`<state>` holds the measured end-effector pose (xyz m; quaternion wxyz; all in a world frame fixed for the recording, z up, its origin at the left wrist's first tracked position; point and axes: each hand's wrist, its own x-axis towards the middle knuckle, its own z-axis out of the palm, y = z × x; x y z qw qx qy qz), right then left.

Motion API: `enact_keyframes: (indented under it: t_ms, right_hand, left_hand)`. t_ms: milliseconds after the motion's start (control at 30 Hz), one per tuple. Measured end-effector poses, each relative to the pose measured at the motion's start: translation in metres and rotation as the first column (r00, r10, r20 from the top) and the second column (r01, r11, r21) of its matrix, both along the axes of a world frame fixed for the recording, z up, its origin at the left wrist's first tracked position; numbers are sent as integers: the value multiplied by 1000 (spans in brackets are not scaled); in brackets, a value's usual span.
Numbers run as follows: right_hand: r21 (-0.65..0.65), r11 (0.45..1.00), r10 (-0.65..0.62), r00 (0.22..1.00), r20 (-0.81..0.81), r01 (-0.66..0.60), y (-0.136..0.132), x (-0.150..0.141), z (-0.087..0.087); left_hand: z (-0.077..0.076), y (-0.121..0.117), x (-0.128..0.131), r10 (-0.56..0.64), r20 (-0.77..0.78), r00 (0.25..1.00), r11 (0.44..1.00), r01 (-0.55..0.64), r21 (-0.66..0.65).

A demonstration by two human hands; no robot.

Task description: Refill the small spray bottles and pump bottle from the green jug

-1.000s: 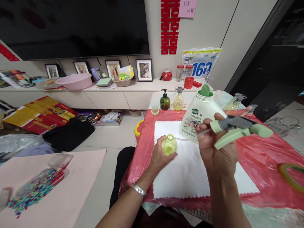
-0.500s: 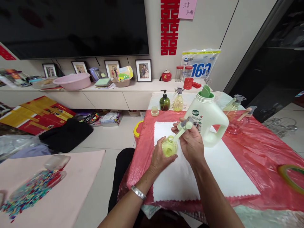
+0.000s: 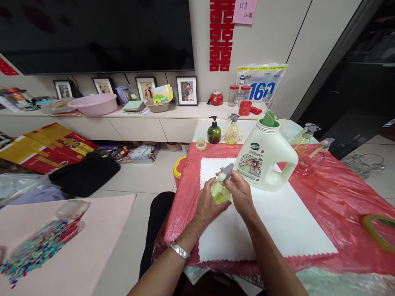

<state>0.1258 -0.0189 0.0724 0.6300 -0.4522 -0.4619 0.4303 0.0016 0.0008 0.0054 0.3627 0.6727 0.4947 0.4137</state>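
My left hand (image 3: 206, 209) is wrapped round a small yellow-green bottle (image 3: 218, 194) standing on a white cloth (image 3: 277, 222). My right hand (image 3: 240, 195) grips a grey and pale green spray head (image 3: 222, 177) and holds it down on the bottle's mouth. A large white jug (image 3: 264, 156) with an open green cap stands just behind my right hand, its handle turned to the right.
The cloth lies on a red plastic sheet (image 3: 339, 197) over the table. At the table's far edge stand a dark green pump bottle (image 3: 214, 132) and other spray bottles (image 3: 232, 130). A tape roll (image 3: 378, 230) lies at the right. Coloured beads (image 3: 40, 246) lie on a pink surface at left.
My right hand brought the spray head from up at the right down to the bottle's mouth. The jug stands clear of my hand now. My left hand kept hold of the bottle.
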Motion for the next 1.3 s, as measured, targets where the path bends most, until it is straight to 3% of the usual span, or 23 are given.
enact_keyframes:
  t_ms: [133, 467, 833, 1000, 1167, 1300]
  right_hand:
    - [12, 1000, -5, 998, 63, 5, -1, 1, -6]
    - [77, 995, -86, 972, 217, 71, 0, -3, -21]
    - [123, 986, -149, 931, 332, 114, 1, -6, -16]
    - [131, 983, -165, 921, 352, 126, 1, -7, -15]
    - [149, 980, -176, 921, 349, 131, 1, -6, -18]
    - [162, 976, -195, 919, 342, 147, 1, -5, -21]
  left_hand:
    - [-3, 1, 1, -27, -103, 994, 998, 32, 47]
    - [13, 0, 3, -3, -78, 997, 998, 8, 63]
    - [13, -1, 2, 4, -111, 994, 998, 3, 67]
    - [18, 1, -4, -91, -126, 988, 993, 100, 60]
    - [25, 1, -9, -143, -45, 989, 989, 144, 34]
    - [32, -1, -13, -181, -3, 983, 982, 181, -62]
